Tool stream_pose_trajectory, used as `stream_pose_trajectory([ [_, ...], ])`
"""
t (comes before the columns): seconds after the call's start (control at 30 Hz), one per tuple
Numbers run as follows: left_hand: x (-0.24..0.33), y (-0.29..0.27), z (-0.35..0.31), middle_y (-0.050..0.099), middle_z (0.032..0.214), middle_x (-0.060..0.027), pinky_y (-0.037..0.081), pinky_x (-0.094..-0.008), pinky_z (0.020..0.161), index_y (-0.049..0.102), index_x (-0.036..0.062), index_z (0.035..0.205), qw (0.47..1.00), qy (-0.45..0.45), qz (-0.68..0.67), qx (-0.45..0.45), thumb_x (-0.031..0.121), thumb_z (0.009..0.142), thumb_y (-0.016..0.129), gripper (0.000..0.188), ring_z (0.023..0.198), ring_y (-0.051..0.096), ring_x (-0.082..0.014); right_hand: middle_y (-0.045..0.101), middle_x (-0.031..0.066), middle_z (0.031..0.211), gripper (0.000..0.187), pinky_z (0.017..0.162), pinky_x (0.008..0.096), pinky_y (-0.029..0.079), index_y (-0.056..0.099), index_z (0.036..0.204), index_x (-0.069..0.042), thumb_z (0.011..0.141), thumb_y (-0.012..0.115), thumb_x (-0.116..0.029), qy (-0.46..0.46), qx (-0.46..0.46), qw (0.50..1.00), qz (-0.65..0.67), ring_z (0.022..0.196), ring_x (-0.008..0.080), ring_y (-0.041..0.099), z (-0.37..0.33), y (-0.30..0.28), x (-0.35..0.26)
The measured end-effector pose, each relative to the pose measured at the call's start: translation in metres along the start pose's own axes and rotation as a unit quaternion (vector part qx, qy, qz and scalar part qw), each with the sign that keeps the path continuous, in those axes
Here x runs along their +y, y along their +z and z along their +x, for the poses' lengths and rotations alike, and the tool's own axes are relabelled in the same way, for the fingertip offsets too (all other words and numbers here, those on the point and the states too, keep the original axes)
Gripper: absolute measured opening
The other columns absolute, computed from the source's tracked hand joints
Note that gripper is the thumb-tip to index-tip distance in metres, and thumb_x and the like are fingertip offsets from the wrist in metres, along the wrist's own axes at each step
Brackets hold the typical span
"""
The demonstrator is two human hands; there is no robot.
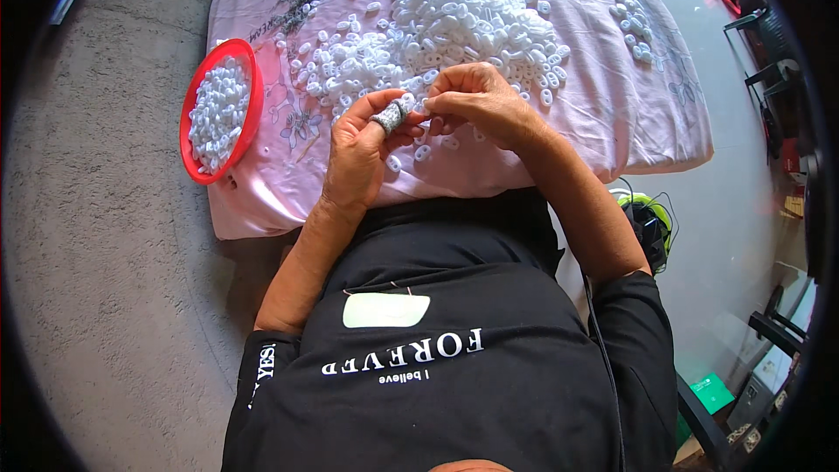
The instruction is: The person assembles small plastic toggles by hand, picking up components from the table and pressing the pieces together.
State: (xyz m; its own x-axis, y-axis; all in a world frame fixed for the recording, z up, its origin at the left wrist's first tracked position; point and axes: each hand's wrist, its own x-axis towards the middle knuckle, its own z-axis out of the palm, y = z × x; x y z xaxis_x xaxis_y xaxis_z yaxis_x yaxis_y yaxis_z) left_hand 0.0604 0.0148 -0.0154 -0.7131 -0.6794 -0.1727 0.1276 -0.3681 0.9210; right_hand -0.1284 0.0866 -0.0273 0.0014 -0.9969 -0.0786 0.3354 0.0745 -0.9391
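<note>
My left hand (360,147) is closed in a pinch on a small white oval piece with two holes (408,100). A grey knitted-looking band (390,117) is wrapped round its thumb. My right hand (481,103) meets it from the right, its thumb and forefinger pinched at the edge of a white piece; the fingers hide most of it, and I cannot tell whether this is the same piece. Just beyond both hands lies a large heap of the same white oval pieces (472,13). A few loose pieces (423,153) lie below my fingers.
A red bowl (255,127) full of white pieces sits at the table's left edge. A pink patterned cloth (603,114) covers the table. One small cluster of pieces (636,31) lies to the right. Beside the table's near right corner is a black and yellow-green object (651,227).
</note>
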Motion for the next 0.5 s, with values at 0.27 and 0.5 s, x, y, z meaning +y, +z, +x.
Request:
stream_pose_trajectory([
  [0.27, 0.0008, 0.0031, -0.0016, 0.065, 0.094, -0.0133, 0.053, -0.0285, 0.078, 0.055, -0.0019, 0.117, 0.997, 0.032, 0.063, 0.01, 0.002, 0.092, 0.042, 0.028, 0.083, 0.064, -0.0165, 0.064, 0.0068, 0.073, 0.016, 0.061, 0.0225, 0.052, 0.063, 0.084, 0.001, 0.084, 0.064, -0.015, 0.001, -0.003, 1.0, -0.018, 0.066, 0.0125, 0.065, -0.0007, -0.0006, 0.0001],
  [0.5, 0.0038, 0.0077, -0.0034, 0.065, 0.094, -0.0103, 0.052, -0.0269, 0.077, 0.058, -0.0009, 0.114, 0.988, 0.053, 0.143, 0.032, -0.001, 0.092, 0.045, 0.026, 0.084, 0.063, -0.0137, 0.065, 0.0061, 0.073, 0.017, 0.061, 0.0223, 0.052, 0.063, 0.084, 0.0, 0.084, 0.065, -0.017, 0.006, -0.004, 1.0, -0.025, 0.065, 0.0112, 0.064, 0.0004, -0.0003, 0.0001],
])
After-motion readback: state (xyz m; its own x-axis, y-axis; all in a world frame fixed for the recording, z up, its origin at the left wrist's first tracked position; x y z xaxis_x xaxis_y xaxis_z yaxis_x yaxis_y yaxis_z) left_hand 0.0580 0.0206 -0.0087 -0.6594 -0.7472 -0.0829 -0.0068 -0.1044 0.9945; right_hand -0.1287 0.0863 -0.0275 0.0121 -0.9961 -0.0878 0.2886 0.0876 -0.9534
